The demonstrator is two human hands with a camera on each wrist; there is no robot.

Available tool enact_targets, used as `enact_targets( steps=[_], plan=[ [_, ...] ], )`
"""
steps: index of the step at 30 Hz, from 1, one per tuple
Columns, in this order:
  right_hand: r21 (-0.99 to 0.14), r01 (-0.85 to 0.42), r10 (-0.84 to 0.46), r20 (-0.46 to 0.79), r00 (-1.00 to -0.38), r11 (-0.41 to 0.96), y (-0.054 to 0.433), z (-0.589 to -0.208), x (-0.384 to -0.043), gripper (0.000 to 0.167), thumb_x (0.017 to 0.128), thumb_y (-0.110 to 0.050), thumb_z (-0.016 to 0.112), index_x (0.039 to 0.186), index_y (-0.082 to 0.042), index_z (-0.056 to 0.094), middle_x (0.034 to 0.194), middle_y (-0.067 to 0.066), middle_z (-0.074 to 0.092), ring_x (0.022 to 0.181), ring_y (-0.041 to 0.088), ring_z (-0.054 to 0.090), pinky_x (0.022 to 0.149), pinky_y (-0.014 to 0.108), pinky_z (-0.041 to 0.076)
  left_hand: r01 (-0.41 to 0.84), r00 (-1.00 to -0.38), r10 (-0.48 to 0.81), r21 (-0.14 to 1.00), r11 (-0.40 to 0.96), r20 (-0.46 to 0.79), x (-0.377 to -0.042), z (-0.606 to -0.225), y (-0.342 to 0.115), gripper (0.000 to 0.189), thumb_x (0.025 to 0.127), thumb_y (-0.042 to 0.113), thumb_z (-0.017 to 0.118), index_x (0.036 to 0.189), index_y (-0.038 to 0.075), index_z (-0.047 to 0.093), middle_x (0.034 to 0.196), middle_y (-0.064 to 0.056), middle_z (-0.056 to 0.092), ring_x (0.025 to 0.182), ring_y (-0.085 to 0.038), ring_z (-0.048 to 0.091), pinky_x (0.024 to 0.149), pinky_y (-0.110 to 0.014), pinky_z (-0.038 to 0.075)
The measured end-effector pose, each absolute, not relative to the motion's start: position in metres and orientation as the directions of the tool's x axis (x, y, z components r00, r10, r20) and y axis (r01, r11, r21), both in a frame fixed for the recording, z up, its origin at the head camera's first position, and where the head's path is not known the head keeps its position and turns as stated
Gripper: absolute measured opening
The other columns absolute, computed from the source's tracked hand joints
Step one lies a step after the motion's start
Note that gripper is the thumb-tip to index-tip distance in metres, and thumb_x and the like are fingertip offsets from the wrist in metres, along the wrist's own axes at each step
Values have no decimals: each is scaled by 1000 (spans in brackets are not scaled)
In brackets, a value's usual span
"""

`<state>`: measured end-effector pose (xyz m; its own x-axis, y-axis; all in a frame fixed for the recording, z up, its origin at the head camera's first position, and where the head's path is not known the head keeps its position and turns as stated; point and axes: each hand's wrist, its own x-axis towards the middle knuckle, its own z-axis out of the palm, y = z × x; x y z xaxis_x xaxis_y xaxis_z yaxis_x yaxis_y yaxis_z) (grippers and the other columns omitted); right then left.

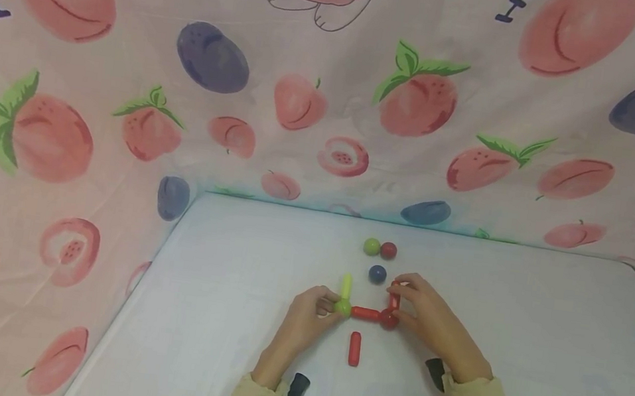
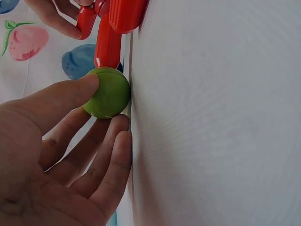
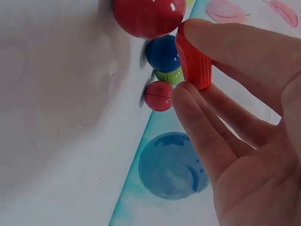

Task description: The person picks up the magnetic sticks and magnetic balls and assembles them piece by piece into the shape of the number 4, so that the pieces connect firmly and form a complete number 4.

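Observation:
On the table, a green ball and a red ball are linked by a red rod. My left hand pinches the green ball between thumb and fingertips, as the left wrist view shows. A yellow-green rod points away from that ball toward the back. My right hand pinches another red rod between thumb and fingers, its end right at the red ball. Nearer the front, a loose red rod lies between my forearms; it also shows in the left wrist view.
Behind the joined pieces sit a blue ball, a second green ball and a second red ball, the last two side by side. A fruit-print cloth hangs along the back edge of the white table.

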<state>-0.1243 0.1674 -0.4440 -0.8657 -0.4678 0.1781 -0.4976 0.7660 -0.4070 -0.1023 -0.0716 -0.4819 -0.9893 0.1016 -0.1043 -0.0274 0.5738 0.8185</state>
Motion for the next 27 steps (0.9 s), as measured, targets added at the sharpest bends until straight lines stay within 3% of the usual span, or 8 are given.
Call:
enact_targets(
  steps=[14,27],
  plan=[
    [-417,-464,-448,142,-882,781,164,-443,-128,42,71,-10,81,110,-4,67,116,12,56,108,28,57,93,43,49,-12,-990,111,825,565,-90,-103,-482,-72,26,82,27,73,106,21,65,96,7,66,89,-10,62,79,-25,52],
    [-447,-390,-408,59,-911,805,162,-448,-128,37,78,-10,76,112,-5,66,115,9,57,109,26,57,93,43,50,-9,-991,108,826,564,-84,-102,-482,-72,26,81,25,74,105,20,65,95,6,66,88,-10,62,78,-25,52]
  ],
)
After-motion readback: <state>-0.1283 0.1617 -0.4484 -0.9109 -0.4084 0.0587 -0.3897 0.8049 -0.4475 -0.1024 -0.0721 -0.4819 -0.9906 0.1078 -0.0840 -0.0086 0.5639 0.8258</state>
